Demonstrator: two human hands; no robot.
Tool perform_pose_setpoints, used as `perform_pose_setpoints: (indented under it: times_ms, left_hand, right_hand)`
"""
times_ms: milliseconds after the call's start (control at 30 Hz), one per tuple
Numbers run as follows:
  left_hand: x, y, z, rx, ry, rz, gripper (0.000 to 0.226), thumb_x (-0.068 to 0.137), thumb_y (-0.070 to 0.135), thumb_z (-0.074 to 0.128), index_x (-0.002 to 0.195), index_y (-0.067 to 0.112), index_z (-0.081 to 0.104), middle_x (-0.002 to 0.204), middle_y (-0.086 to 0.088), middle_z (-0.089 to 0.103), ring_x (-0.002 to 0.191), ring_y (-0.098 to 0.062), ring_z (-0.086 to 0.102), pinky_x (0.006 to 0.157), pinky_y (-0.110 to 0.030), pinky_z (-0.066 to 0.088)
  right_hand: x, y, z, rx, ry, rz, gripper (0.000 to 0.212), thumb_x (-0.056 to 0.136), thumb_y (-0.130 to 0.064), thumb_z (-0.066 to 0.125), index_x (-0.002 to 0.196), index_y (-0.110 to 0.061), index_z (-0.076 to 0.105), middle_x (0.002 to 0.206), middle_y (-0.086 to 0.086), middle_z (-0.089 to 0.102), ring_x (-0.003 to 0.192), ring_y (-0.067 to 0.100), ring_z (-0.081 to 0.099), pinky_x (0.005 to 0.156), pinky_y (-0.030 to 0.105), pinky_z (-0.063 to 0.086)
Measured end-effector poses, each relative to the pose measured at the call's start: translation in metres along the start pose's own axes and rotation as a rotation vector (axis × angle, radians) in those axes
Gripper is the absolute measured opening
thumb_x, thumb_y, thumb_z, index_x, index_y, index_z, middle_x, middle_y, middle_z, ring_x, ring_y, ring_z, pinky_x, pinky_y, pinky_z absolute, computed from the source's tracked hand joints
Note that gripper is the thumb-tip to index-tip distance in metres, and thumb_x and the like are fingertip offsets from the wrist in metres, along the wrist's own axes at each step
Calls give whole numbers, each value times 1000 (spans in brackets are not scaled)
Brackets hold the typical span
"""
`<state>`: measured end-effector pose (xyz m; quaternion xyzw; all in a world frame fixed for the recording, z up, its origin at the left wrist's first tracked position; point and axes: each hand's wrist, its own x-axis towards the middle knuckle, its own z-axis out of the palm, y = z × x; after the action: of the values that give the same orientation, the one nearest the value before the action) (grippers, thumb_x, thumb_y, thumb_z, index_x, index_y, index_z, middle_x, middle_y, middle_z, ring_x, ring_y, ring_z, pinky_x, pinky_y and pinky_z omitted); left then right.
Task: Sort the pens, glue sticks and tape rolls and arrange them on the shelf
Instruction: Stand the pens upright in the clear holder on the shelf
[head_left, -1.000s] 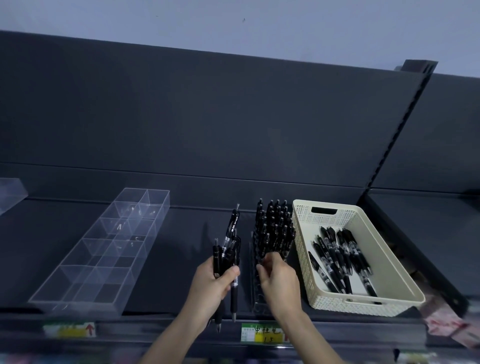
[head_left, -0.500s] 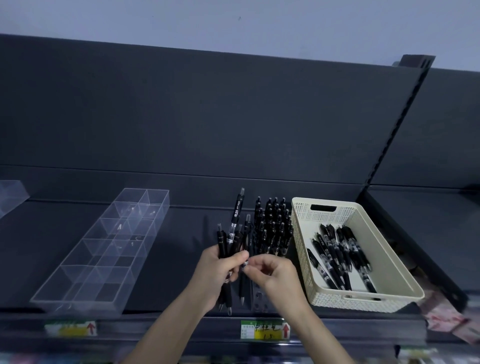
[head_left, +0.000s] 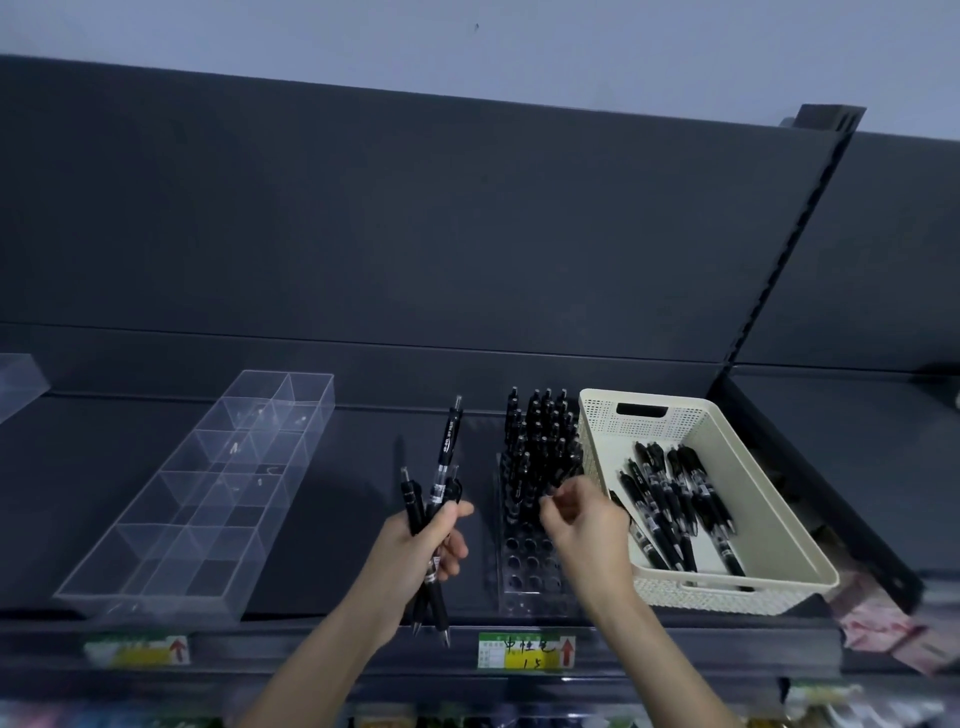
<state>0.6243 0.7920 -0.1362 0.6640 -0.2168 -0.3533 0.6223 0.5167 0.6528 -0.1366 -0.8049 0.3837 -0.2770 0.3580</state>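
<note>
Rightward from the meeting point of half a second ago, the right hand has crossed to the rack, and its curled fingers now sit at the standing black pens; whether they pinch one cannot be told. Left-hand fingers and thumb are clenched round a bundle of black click pens, one of which juts well above the rest, while the tips hang below the left hand. Beneath the right hand stands a clear plastic pen rack with round holes, its far rows filled and its near holes bare. Just right of it, a cream perforated plastic basket holds loose black pens. Well to the left lies a clear divided plastic tray. All rest on the dark shelf, whose front edge carries a green and yellow price label.
</note>
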Motion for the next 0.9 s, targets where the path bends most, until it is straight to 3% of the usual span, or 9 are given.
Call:
perform_pose_setpoints:
  times_ms: [100, 300, 533, 767, 900]
  left_hand:
    - [0, -1, -1, -11, -10, -1, 21, 96, 24, 46, 101, 18, 65, 64, 0, 60, 59, -13, 54, 58, -24, 44]
    - [-2, -4, 1, -30, -15, -4, 21, 96, 23, 45, 101, 17, 65, 62, 1, 60, 55, -11, 53, 56, -24, 43]
    - [-2, -4, 5, -35, -32, 9, 20, 96, 24, 46, 101, 17, 64, 62, 0, 60, 55, -11, 52, 55, -23, 43]
    - [0, -3, 8, 27, -61, 36, 22, 95, 30, 45, 103, 24, 64, 63, 3, 60, 54, -10, 51, 62, -24, 43]
    - [1, -2, 8, 77, -93, 57, 23, 96, 29, 43, 109, 25, 62, 60, 6, 57, 49, -6, 45, 60, -15, 43]
  right_hand:
    - [-3, 6, 13, -128, -15, 2, 13, 89, -20, 57, 97, -10, 59, 82, 5, 67, 71, 18, 63, 68, 32, 54]
    - [-5, 8, 20, -182, -14, 26, 18, 90, -22, 55, 101, -7, 58, 81, 6, 67, 61, 15, 57, 58, 24, 45]
    - [-4, 4, 18, -274, -57, -28, 13, 91, -22, 54, 93, -10, 52, 80, 5, 65, 67, 20, 61, 61, 30, 49]
    - [-1, 4, 19, -291, -52, -14, 20, 92, -23, 53, 104, -8, 56, 89, 8, 69, 73, 20, 62, 63, 25, 47]
    - [-6, 7, 16, -201, -33, 11, 24, 90, -22, 57, 110, -9, 60, 95, 6, 70, 82, 16, 65, 72, 22, 51]
